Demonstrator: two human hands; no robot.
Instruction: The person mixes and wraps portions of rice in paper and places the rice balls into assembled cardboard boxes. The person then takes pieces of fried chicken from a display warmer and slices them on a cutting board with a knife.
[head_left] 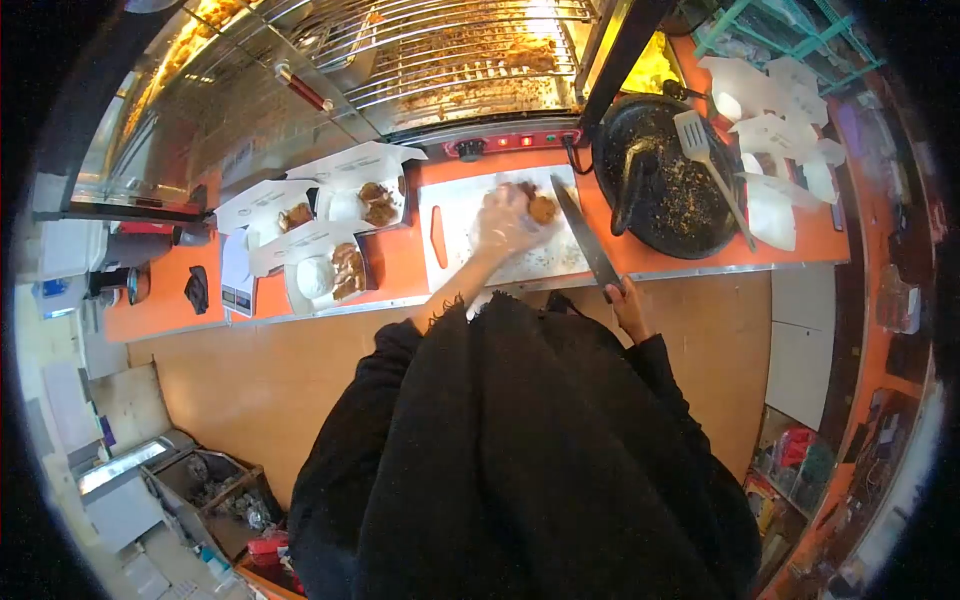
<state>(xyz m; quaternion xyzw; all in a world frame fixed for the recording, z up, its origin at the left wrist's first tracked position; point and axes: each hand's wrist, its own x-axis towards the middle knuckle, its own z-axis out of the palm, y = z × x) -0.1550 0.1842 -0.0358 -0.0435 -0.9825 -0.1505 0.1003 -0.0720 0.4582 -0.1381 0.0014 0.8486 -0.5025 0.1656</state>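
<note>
My left hand [508, 222], in what looks like a clear plastic glove and a little blurred, is on a brown piece of fried chicken [541, 207], fingers curled against it. The chicken lies on a white cutting board [462, 235], which has an orange handle slot and is scattered with crumbs. My right hand [627, 305] is wrapped round the handle of a long knife [588, 238]. Its blade slants up and left over the board's right edge, with the tip just right of the chicken. The chicken's far side is partly hidden by my left fingers.
Left of the board stand open paper boxes [316, 238] with white rice and brown fried pieces. To the right, a black pan [655, 225] holds crumbs, with a spatula [712, 165] across it. More boxes [770, 215] stand beyond. A lit warming cabinet [470, 60] rises behind the counter.
</note>
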